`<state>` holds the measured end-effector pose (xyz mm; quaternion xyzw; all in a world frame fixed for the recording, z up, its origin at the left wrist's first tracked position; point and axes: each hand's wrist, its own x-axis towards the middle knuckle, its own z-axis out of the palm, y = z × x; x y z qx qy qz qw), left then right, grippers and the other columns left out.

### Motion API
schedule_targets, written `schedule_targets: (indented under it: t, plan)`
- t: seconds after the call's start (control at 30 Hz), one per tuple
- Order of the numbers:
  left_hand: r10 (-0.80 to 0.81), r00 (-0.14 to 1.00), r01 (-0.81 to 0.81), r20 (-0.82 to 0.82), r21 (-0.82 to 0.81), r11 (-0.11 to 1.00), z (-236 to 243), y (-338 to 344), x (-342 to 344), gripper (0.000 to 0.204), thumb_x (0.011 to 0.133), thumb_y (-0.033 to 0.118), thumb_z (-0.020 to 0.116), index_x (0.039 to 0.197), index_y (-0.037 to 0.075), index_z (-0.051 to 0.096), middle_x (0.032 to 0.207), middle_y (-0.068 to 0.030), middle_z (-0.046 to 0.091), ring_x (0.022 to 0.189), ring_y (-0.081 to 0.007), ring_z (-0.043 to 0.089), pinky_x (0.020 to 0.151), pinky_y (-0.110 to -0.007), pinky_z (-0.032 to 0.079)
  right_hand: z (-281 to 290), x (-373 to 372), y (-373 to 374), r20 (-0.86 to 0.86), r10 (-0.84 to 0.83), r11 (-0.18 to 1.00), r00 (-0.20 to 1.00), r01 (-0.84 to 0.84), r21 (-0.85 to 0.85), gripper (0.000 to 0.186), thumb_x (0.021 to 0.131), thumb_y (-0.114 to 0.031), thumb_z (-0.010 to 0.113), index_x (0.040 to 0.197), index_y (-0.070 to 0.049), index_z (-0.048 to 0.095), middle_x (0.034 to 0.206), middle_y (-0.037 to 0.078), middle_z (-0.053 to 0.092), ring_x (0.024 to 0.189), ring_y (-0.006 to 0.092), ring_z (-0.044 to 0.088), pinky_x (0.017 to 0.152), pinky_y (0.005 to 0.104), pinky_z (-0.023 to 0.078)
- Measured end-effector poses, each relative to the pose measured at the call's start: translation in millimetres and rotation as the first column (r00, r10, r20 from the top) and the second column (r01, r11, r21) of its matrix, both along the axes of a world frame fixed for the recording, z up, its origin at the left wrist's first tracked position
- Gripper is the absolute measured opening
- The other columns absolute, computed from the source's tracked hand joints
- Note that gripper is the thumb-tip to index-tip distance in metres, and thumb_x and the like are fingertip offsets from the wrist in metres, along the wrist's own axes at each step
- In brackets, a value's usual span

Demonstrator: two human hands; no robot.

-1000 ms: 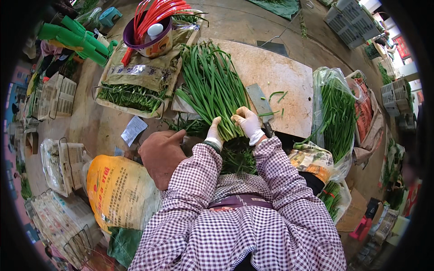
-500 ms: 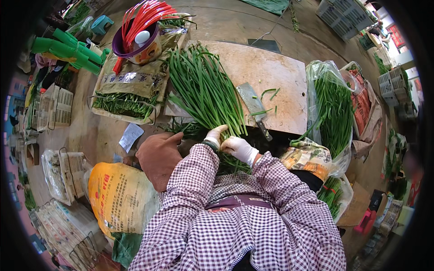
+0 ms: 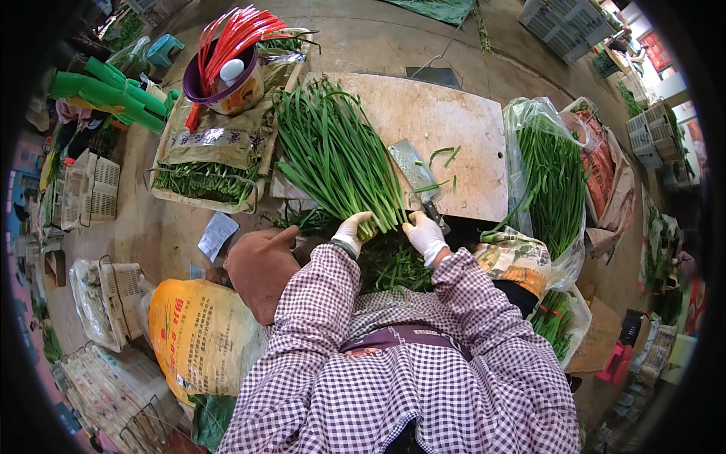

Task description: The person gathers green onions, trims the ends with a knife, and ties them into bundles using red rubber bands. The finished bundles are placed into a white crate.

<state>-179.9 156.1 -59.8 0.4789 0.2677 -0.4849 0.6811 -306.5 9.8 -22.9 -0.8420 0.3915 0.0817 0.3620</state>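
A large bunch of garlic chives [image 3: 340,155] lies slanted on the board, leaf tips far and pale cut ends toward me. My left hand [image 3: 354,231], in a white glove, is closed round the left side of the stem ends. Beside the stems' right edge, my gloved right hand [image 3: 426,236] has its fingers curled together; what they pinch, if anything, is hidden. Just past that hand rests a cleaver [image 3: 413,165], its dark handle toward me and apparently not gripped. Cut chive pieces [image 3: 440,155] are scattered by the blade. Loose green trimmings [image 3: 397,265] sit below my hands.
The pale board [image 3: 461,113] has a raised near edge. At its right stands a clear bag of chives [image 3: 552,181]. To the left are a covered crate [image 3: 208,181] and a purple bucket [image 3: 246,91] with red strips. A brown cloth [image 3: 261,268] and yellow sack [image 3: 189,333] flank my left arm.
My right hand has moved right, away from my left hand, to the stems' right edge near the cleaver. My left hand still holds the chives. The whole view has shifted slightly.
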Motion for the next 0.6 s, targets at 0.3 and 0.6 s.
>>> schedule_targets:
  t: [0.3,0.6]
  plan:
    - [0.042,0.999,-0.045,-0.022,-0.137,0.990,-11.8,-2.3,-8.9,0.028,0.080,0.023,0.073,0.102,0.008,0.063,0.097,-0.0057,0.066,0.091,-0.0223,0.062,0.082,-0.042,0.051,-12.1,28.0,53.9,0.106,0.191,0.979,0.976,-0.197,0.046,0.028,0.085,-0.018,0.053,0.109,-0.002,0.056,0.093,0.025,0.063,0.092,0.0396,0.061,0.079,0.0455,0.048]
    - [-0.091,0.996,0.090,0.012,0.017,0.996,9.3,6.1,-3.1,0.014,0.079,0.007,0.068,0.091,0.000,0.064,0.082,-0.0080,0.066,0.074,-0.0212,0.065,0.071,-0.037,0.057,42.1,37.0,15.4,0.141,0.215,0.971,0.966,-0.227,0.075,0.036,0.083,-0.034,0.066,0.105,-0.005,0.068,0.094,0.018,0.067,0.087,0.0311,0.065,0.079,0.0353,0.051]
